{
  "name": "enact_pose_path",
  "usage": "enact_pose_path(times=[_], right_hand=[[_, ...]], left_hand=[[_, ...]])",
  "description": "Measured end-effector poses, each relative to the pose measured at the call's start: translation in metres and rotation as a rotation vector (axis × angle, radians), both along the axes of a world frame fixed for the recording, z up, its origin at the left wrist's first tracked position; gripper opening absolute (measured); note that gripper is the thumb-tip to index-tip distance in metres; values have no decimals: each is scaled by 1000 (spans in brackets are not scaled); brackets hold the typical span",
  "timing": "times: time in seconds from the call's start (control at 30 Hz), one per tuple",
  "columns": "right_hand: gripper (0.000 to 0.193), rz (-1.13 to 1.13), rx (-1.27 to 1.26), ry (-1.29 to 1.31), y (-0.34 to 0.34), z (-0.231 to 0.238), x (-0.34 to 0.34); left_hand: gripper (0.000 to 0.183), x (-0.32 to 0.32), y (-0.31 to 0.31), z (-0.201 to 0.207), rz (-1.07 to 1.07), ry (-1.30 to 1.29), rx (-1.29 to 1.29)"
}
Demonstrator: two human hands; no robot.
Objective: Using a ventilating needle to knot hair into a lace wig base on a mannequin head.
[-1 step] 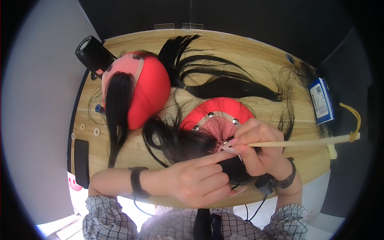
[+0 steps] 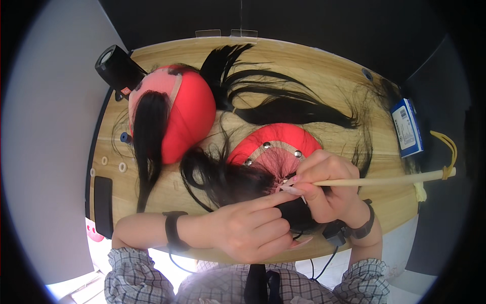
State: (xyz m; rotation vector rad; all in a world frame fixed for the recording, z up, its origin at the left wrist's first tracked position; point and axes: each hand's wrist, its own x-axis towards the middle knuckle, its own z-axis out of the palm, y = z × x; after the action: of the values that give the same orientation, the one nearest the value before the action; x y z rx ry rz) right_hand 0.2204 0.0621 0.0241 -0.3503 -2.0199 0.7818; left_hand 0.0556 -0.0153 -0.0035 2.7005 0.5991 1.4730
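A red mannequin head point(image 2: 308, 134) lies before me with a pink mesh wig cap point(image 2: 273, 151) on it, its pale edge band held by round silver pins point(image 2: 267, 145). Between thumb and fingers my right hand point(image 2: 331, 168) pinches a long pale ventilating needle handle point(image 2: 390, 181), its thin tip too small to make out at the mesh. My left hand point(image 2: 253, 228) has its index finger stretched to that same spot, the other fingers curled; what they hold is hidden. Black hair point(image 2: 223, 180) spreads from the cap to the left.
Another red head point(image 2: 195, 116) with a half-haired cap stands at left, beside a black cylindrical speaker point(image 2: 119, 68). Loose black hair bundles point(image 2: 283, 109) lie behind. A blue-white box point(image 2: 406, 127) sits at the right edge. Small rings point(image 2: 122, 166) and a dark flat case point(image 2: 103, 205) lie left.
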Motion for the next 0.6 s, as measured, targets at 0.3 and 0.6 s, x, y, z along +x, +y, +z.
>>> enact_pose_path(times=[0.3, 0.6], right_hand=[[7, 11, -23, -3, 0, 0, 1], [10, 6, 106, 18, 2, -3, -1]], left_hand=[[24, 0, 0, -1, -6, 4, 0], [26, 0, -1, -1, 19, 17, 13]])
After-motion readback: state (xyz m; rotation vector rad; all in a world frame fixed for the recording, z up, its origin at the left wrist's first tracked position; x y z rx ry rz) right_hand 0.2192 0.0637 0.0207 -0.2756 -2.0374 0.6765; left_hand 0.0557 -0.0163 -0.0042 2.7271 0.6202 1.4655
